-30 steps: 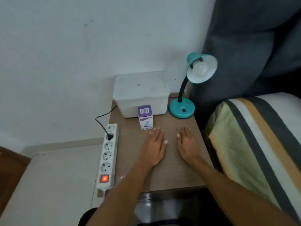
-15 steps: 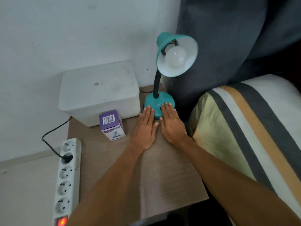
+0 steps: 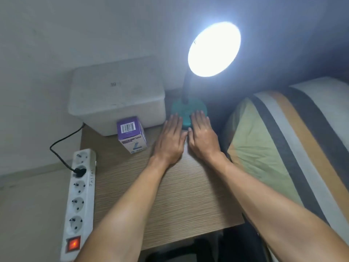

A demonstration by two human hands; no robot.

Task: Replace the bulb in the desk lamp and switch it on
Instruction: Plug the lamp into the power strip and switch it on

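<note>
Teal desk lamp stands at the desk's far right corner, lit. Left hand and right hand lie flat, fingers apart, gripping nothing, fingertips on the lamp base. Purple bulb box stands just left.

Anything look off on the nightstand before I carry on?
Nothing damaged or spilled. The lamp is lit, both hands flat by its base. Only oddity: the power strip overhangs the table's left edge.
</note>
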